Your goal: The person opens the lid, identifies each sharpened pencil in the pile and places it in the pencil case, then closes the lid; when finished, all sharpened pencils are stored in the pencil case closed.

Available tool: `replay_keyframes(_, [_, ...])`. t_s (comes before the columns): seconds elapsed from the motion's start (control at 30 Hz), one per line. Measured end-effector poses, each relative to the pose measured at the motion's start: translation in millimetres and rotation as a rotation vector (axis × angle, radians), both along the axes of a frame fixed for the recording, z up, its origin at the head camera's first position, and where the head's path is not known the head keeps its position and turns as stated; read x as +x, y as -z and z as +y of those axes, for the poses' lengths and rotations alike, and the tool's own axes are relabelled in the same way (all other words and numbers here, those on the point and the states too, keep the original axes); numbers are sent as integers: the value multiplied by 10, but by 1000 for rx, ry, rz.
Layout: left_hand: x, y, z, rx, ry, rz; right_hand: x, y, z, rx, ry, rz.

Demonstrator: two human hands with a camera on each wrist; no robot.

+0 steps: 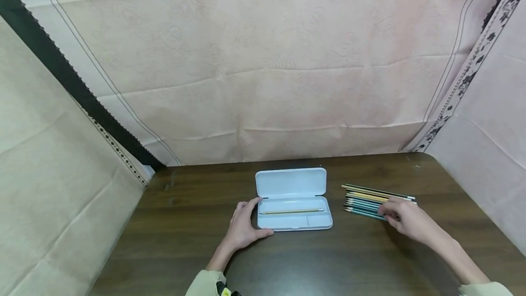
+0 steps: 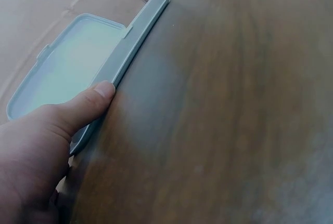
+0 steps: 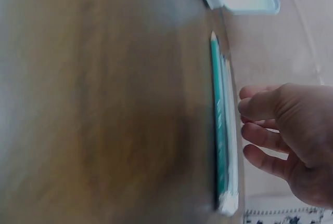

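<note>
The left end of a hinged light-blue pencil case (image 1: 287,221) is held by the left hand (image 1: 243,226), which is placed at the case's eight o'clock: the thumb is pressed to the front edge, and the fingers are reached round toward the rear corner. The lid (image 1: 291,182) is raised at twelve o'clock. Inside the case, one yellowish pencil (image 1: 287,212) is laid lengthwise, its point turned to nine o'clock. At the case's three o'clock, on the brown wood-grain table (image 1: 312,259), a row of pencils (image 1: 361,201) is gathered side by side, teal ones nearest the person, dark and yellow ones beyond, sharpened points toward nine o'clock. The row's four o'clock end is overhung by the right hand (image 1: 404,217); its fingers are loosely bent, and nothing is seen gripped. Whether the pencils are touched cannot be told. At twelve o'clock, beyond the table, a creased pale cloth (image 1: 279,72) is hung.
</note>
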State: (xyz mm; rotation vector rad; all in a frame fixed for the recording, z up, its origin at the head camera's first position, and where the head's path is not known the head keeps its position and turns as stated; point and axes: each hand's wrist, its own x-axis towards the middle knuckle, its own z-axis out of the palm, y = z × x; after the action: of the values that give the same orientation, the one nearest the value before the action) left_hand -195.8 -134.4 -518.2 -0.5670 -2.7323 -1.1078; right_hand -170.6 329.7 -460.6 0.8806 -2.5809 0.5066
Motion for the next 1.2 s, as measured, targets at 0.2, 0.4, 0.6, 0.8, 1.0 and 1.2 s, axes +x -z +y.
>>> replay_keyframes(0.2, [5,5,-1,-14,-2,-11,118,128,209,7,67,68])
replay_keyframes(0.4, [9,1,4,-9,6,-3,213,174,311,22,146,49])
replay_keyframes(0.6, [0,1,0,-10,0,-15,240,174,328,40,175,35])
replay_keyframes(0.8, [-3,5,2,-12,-1,-21,245,169,332,66,201,-6])
replay_keyframes(1.0, [6,13,1,-6,-1,-24,244,161,339,103,211,-64])
replay_keyframes(1.2, [3,13,3,-9,-2,-25,253,147,332,131,221,-125])
